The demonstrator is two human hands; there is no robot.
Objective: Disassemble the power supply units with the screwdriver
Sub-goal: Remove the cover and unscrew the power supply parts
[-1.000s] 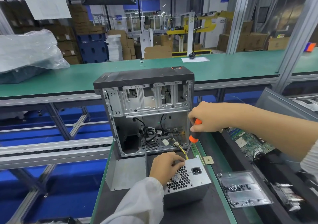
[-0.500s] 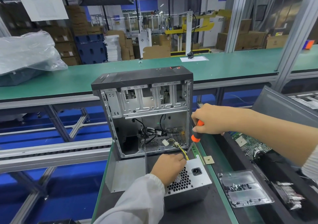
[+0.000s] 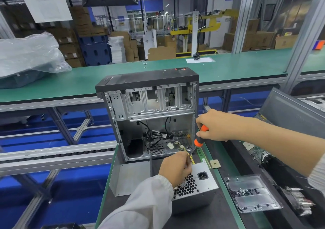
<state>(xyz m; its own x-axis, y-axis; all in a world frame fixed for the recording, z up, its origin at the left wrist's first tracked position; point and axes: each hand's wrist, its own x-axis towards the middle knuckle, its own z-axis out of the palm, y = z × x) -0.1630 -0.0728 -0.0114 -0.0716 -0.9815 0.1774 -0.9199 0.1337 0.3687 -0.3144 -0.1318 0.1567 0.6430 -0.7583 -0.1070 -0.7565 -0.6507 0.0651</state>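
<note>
A silver power supply unit [image 3: 198, 191] with a honeycomb grille and a black socket lies on the dark mat in front of an open computer case [image 3: 151, 116]. My left hand [image 3: 175, 169] rests on the unit's top, its fingers pinching the yellow wires [image 3: 190, 157] that run toward the case. My right hand [image 3: 215, 125] grips the orange and black handle of a screwdriver [image 3: 199, 139]. The shaft slants down-left to the case's lower right corner, near the wires.
A clear tray [image 3: 253, 193] with several dark screws lies to the right, with circuit boards [image 3: 255, 151] beyond it. A small CPU chip [image 3: 215, 163] sits by the unit. A grey metal panel [image 3: 130, 177] leans at the left. A green conveyor [image 3: 228, 70] runs behind.
My left hand has lifted its fingers off the unit's top and pinched the yellow wires. My right hand with the screwdriver has barely shifted.
</note>
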